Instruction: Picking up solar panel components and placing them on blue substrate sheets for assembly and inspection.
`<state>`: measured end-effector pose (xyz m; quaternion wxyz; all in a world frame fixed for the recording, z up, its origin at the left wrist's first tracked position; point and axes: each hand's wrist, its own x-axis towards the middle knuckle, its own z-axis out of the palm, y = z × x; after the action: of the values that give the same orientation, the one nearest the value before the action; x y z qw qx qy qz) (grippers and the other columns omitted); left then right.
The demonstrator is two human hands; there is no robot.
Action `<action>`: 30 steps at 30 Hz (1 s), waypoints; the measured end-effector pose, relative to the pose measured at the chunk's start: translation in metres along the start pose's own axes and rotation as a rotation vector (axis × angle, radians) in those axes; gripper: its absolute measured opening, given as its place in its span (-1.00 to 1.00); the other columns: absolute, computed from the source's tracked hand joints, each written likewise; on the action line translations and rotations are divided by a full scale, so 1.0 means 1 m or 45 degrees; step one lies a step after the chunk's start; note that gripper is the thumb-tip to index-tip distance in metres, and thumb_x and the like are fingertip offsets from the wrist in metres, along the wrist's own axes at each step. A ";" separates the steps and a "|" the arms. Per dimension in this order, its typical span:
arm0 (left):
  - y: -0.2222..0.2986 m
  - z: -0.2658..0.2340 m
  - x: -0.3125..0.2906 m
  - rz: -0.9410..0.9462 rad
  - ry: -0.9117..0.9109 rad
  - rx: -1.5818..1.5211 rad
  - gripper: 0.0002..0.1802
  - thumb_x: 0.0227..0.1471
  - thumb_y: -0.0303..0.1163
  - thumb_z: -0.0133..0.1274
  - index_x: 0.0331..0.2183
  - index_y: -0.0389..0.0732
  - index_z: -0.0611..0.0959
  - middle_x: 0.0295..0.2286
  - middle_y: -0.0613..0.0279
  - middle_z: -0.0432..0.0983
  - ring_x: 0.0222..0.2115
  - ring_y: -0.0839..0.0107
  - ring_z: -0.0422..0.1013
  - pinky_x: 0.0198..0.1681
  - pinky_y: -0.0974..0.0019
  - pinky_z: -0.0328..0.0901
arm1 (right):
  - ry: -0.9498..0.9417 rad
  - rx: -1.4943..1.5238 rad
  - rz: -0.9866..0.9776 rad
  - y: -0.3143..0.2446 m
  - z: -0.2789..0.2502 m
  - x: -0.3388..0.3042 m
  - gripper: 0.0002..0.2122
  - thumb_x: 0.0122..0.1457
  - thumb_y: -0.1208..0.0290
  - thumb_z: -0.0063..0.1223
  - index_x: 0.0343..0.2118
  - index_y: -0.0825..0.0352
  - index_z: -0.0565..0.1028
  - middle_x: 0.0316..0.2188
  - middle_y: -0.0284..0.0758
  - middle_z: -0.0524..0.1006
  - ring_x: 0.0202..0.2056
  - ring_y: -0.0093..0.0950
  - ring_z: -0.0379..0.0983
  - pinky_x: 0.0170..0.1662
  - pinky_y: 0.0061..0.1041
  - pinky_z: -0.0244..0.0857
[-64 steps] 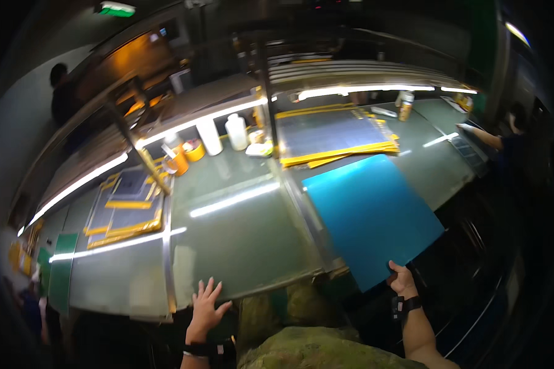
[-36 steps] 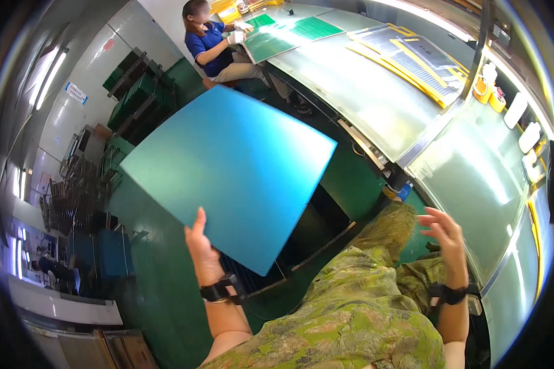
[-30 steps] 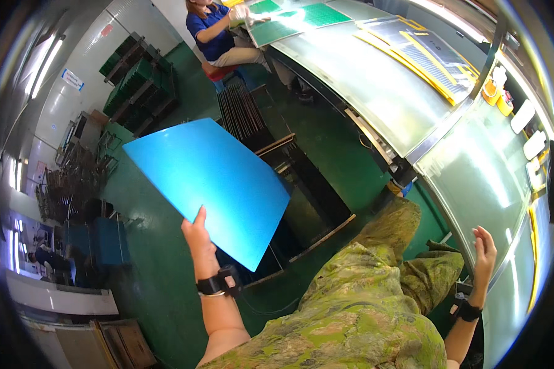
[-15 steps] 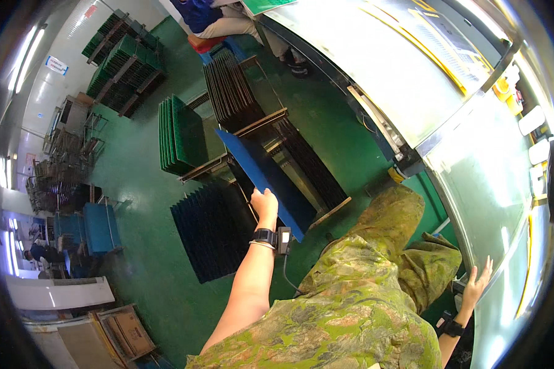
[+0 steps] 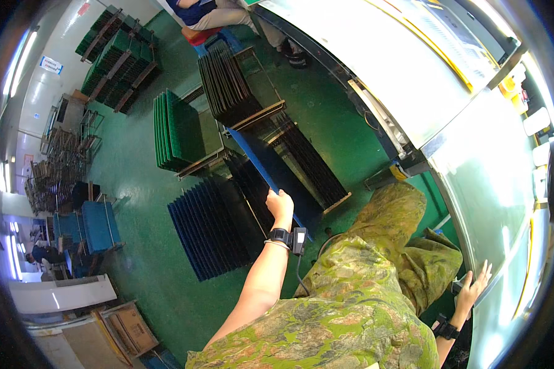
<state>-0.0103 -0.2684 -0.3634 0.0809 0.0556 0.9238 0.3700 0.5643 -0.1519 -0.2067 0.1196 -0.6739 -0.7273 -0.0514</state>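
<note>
My left hand [image 5: 280,203] is closed on the upper edge of a thin blue panel [image 5: 261,163]. The panel stands on edge, tilted, in a rack [image 5: 335,202] of dark upright panels on the floor. On its left are several more dark blue panels [image 5: 206,230], set upright in a row. My right hand [image 5: 473,286] lies with fingers spread on the edge of the pale, shiny worktable [image 5: 483,184] and holds nothing. A watch-like band is on each wrist, and a small box with a cable sits beside the left one.
Green panels [image 5: 178,132] and brown-edged panels [image 5: 228,86] stand in racks farther off. Another person [image 5: 218,18] sits on a stool at the far end of the table. More stacked green panels [image 5: 117,67] are by the left wall, and cardboard [image 5: 132,332] leans at lower left.
My left hand has moved right and slightly down with the blue panel, which now sits closer to the panels at its right. My right hand stays on the table edge.
</note>
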 end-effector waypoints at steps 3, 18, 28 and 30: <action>0.003 0.000 -0.001 -0.006 -0.011 0.040 -0.70 -0.06 -0.46 0.03 -0.21 -0.35 0.54 -0.37 -0.20 0.53 -0.29 -0.10 0.46 -0.18 0.02 0.33 | -0.009 -0.008 0.001 -0.004 -0.003 -0.001 -0.50 0.16 0.39 -0.08 0.20 0.18 0.17 0.24 -0.17 0.09 0.24 -0.06 -0.07 0.26 -0.16 -0.24; 0.028 0.011 0.015 -0.055 -0.092 0.111 -0.72 -0.06 -0.46 0.00 -0.22 -0.30 0.55 -0.37 -0.17 0.53 -0.28 -0.06 0.47 -0.17 0.03 0.34 | -0.030 -0.060 0.017 0.010 0.003 -0.003 -0.49 0.15 0.43 -0.10 0.20 0.20 0.16 0.24 -0.16 0.08 0.24 -0.04 -0.08 0.26 -0.16 -0.24; 0.034 0.018 0.028 -0.057 -0.119 0.118 -0.70 -0.06 -0.48 -0.03 -0.22 -0.35 0.54 -0.35 -0.20 0.52 -0.26 -0.08 0.46 -0.15 0.04 0.34 | -0.026 -0.069 0.005 0.001 -0.003 -0.002 -0.50 0.16 0.41 -0.09 0.19 0.22 0.17 0.23 -0.15 0.09 0.25 -0.09 -0.08 0.26 -0.16 -0.23; 0.037 0.020 0.027 -0.058 -0.137 0.118 -0.69 -0.07 -0.49 -0.04 -0.21 -0.35 0.54 -0.35 -0.21 0.52 -0.26 -0.08 0.46 -0.15 0.05 0.35 | -0.034 -0.068 0.014 0.001 -0.004 -0.001 -0.50 0.16 0.41 -0.09 0.19 0.23 0.17 0.23 -0.14 0.09 0.24 -0.10 -0.08 0.26 -0.17 -0.23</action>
<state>-0.0314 -0.2239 -0.3549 0.1362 0.0581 0.9353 0.3214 0.5653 -0.1541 -0.2035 0.0920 -0.6813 -0.7236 -0.0611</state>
